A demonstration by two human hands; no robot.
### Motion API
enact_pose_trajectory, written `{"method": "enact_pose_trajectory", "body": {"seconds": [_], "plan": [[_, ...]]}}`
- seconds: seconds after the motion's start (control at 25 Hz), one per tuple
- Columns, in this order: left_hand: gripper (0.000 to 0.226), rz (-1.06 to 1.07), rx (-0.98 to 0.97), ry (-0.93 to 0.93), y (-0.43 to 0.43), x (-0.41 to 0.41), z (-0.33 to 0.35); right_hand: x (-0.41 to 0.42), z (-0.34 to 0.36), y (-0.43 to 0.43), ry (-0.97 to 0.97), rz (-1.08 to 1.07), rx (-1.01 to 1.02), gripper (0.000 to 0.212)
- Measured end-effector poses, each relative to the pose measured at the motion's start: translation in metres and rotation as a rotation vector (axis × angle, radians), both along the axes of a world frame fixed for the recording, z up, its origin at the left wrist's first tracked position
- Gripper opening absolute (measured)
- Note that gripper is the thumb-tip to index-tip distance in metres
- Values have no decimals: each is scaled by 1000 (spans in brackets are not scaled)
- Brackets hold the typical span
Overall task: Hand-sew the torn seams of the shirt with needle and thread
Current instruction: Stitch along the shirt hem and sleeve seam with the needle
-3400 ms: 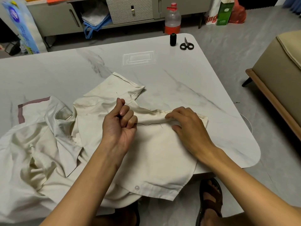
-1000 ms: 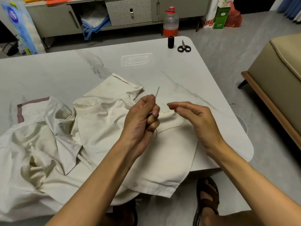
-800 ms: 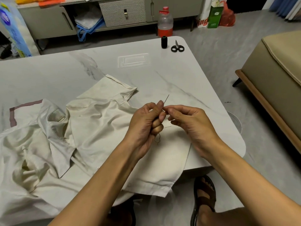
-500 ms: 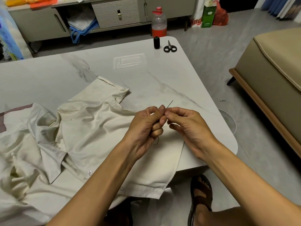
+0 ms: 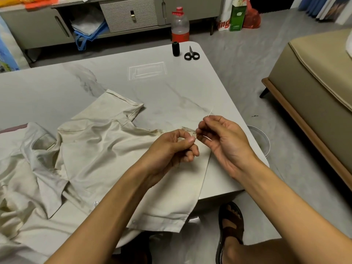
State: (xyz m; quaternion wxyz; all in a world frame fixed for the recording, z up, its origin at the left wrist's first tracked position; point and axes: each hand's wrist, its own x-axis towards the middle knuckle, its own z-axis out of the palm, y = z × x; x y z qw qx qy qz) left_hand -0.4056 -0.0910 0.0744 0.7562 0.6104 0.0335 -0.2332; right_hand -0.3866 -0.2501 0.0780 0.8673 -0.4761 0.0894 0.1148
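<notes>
One shirt (image 5: 99,149) lies rumpled on the table (image 5: 171,88).
Above it the right hand (image 5: 226,143) pinches the needle (image 5: 210,113); the left hand (image 5: 176,149) pinches the thread (image 5: 194,133).

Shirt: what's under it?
The table lies under the shirt, whose front hem hangs past the near edge. Anything beneath the crumpled cloth is covered, so I can't tell.

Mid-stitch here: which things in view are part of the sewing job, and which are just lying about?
In the job: shirt; needle, pinched by the right hand; thread, pinched by the left hand; black thread spool; scissors.

Lying about: plastic bottle, green carton, red bag, blue bag, all beyond the table.
</notes>
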Motion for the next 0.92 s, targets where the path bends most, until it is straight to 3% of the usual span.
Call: {"method": "enact_pose_trajectory", "body": {"seconds": [0.12, 0.24, 0.36, 0.48, 0.6, 0.72, 0.92], "plan": [[10, -58, 257, -92, 7, 2, 2, 3, -4, -6, -12, -37, -95, 12], [15, 145, 417, -216, 16, 13, -4, 5, -9, -13, -11, -60, -157, 18], [8, 302, 770, -509, 21, 32, -19, 6, -13, -13, 44, -61, -186, 15], [23, 91, 1141, -800, 20, 49, -38, 8, -17, -7, 69, -35, -239, 14], [24, -102, 1298, -924, 20, 59, -52, 10, -20, 0, 58, 8, -310, 14], [10, -133, 1276, -847, 20, 61, -47, 11, -23, 5, 20, 54, -406, 13], [12, -92, 843, -454, 30, 56, -22, 9, -24, 13, -163, 127, -674, 15]]}}
